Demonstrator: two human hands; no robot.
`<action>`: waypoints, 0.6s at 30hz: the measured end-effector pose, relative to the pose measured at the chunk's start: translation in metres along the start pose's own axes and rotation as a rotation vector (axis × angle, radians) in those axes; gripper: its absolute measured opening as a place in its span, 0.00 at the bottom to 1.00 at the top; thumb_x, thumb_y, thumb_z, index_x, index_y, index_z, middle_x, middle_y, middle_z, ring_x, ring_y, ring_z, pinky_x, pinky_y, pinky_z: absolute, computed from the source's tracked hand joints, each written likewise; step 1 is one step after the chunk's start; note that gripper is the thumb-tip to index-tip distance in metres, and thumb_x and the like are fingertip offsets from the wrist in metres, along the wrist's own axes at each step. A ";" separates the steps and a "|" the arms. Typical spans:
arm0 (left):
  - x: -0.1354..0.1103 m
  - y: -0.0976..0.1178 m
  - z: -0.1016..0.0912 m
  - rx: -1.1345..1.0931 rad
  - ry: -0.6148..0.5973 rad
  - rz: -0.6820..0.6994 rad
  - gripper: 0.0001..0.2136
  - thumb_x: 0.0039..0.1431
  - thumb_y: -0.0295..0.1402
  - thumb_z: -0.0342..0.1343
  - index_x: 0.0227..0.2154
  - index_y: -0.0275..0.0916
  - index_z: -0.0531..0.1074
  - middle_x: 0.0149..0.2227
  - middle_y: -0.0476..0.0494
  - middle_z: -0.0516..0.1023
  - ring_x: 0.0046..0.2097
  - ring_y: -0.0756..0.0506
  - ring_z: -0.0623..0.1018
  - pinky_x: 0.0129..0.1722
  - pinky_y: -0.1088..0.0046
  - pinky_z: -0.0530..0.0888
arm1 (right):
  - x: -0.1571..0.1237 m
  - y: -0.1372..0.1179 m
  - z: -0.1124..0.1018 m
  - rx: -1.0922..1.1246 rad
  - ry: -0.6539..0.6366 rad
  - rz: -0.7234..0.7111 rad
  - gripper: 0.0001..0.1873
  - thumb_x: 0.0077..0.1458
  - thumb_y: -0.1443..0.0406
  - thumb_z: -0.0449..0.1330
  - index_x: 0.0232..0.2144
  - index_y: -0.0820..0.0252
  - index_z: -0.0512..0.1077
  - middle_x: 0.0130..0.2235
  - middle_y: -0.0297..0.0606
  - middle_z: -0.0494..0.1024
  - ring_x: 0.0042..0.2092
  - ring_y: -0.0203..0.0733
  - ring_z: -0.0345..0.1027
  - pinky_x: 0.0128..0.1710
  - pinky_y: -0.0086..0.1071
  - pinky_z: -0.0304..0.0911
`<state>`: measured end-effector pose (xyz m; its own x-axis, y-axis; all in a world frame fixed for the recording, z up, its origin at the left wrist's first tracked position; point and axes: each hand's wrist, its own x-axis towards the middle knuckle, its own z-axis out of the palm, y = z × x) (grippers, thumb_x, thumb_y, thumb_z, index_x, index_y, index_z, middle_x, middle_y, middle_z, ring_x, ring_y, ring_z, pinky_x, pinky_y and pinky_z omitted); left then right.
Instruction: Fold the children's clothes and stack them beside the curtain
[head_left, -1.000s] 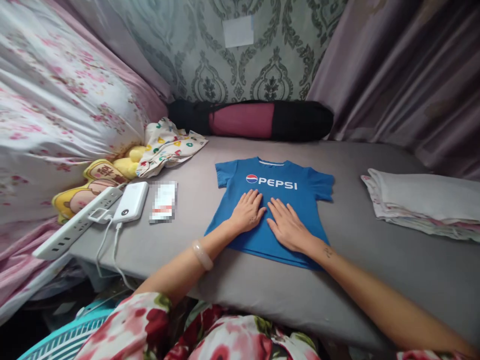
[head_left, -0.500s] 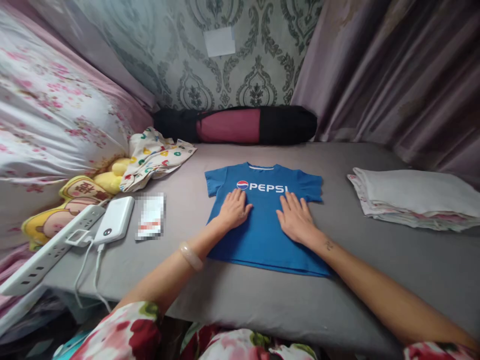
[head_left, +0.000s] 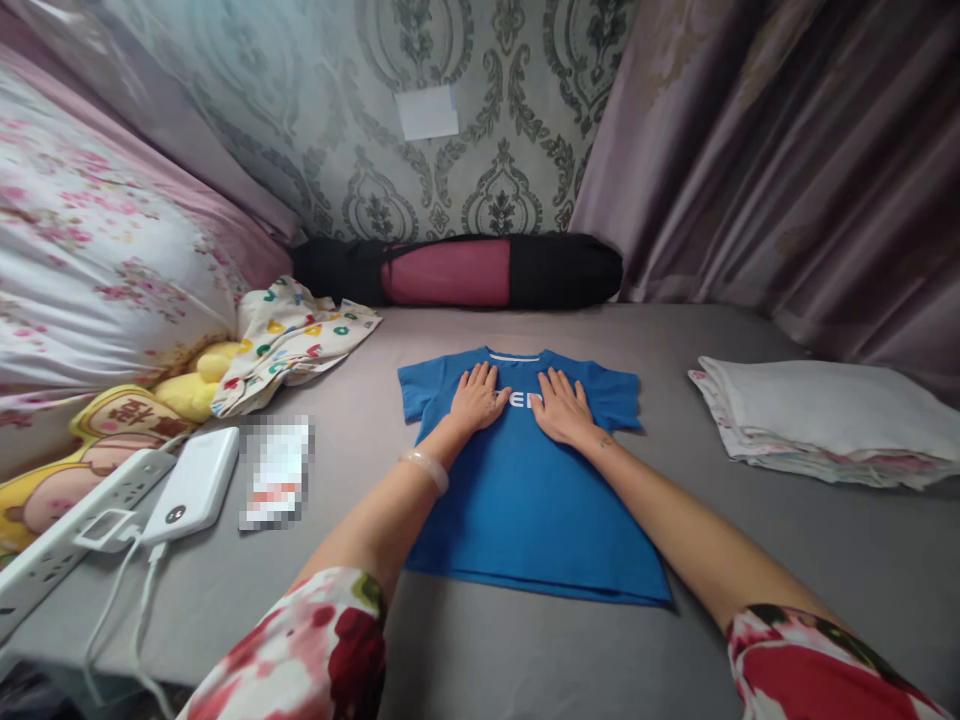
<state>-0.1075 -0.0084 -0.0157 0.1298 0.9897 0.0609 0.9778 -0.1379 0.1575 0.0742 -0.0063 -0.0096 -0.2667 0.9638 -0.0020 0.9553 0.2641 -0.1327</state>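
A blue T-shirt (head_left: pixel 540 510) with white lettering lies flat, face up, its collar away from me and its hem towards me. On the left of its chest rests my left hand (head_left: pixel 478 398), palm down, fingers stretched out and pointing to the collar. My right hand (head_left: pixel 564 405) lies flat on the right of the chest, fingers spread. Between the two hands a few letters of the print show; the rest is covered. Neither hand grips the fabric.
A folded stack of white cloth (head_left: pixel 825 410) lies at the right. At the left are a patterned cloth (head_left: pixel 300 340), yellow plush (head_left: pixel 199 380), a white power bank (head_left: pixel 196 480) with cables, and a power strip (head_left: pixel 82 520). A black-and-pink roll bag (head_left: pixel 450 272) lies along the wall.
Both my hands have slid up the T-shirt towards the collar and closer together, now covering most of the lettering. The camera view has shifted slightly, and the shirt still lies flat.
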 end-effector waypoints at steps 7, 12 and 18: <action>0.030 -0.010 0.004 -0.012 0.023 -0.040 0.32 0.66 0.49 0.34 0.66 0.32 0.52 0.69 0.35 0.50 0.69 0.38 0.51 0.66 0.55 0.49 | 0.035 0.006 0.003 -0.003 0.003 0.056 0.34 0.66 0.55 0.36 0.68 0.68 0.47 0.70 0.44 0.45 0.70 0.48 0.35 0.66 0.51 0.33; 0.048 -0.015 0.008 -0.020 0.041 -0.077 0.32 0.66 0.50 0.33 0.65 0.35 0.54 0.68 0.36 0.52 0.68 0.36 0.52 0.65 0.50 0.50 | 0.052 0.010 0.001 0.017 0.020 0.080 0.34 0.65 0.55 0.36 0.67 0.69 0.48 0.69 0.47 0.47 0.69 0.49 0.37 0.66 0.51 0.34; 0.058 -0.016 0.012 -0.002 0.103 -0.118 0.29 0.66 0.49 0.33 0.64 0.41 0.58 0.67 0.38 0.56 0.67 0.36 0.54 0.64 0.48 0.52 | 0.072 0.006 0.001 0.034 0.086 0.155 0.32 0.65 0.56 0.37 0.65 0.68 0.54 0.68 0.48 0.52 0.68 0.51 0.41 0.64 0.53 0.36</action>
<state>-0.1132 0.0518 -0.0268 -0.0032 0.9898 0.1427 0.9849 -0.0216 0.1717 0.0606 0.0649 -0.0116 -0.1032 0.9929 0.0592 0.9789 0.1119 -0.1708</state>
